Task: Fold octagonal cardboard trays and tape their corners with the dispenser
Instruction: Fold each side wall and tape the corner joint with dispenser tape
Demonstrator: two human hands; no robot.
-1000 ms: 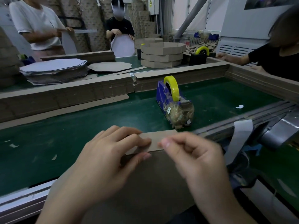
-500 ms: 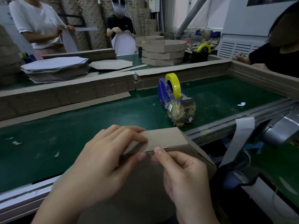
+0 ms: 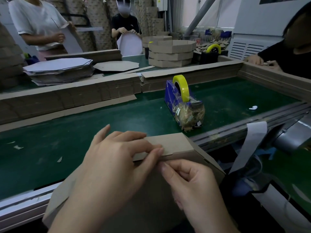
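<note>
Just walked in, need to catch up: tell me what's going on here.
A person is folding a cardboard tray at the edge of the green belt. The left hand pinches an upturned side flap; the right hand grips the tray at the fold beside it. The tape dispenser stands untouched on the belt.

tray (image 3: 176,143) front centre | dispenser (image 3: 183,105) behind it on belt (image 3: 84,128) | blank stack (image 3: 58,71) far left | folded trays (image 3: 171,53) behind dispenser

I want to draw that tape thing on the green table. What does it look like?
The tape dispenser has a blue body with a yellow tape roll standing upright in it. Its near end is bundled in crinkly clear tape with brownish scraps. It stands on the green belt, touched by nobody.
</note>
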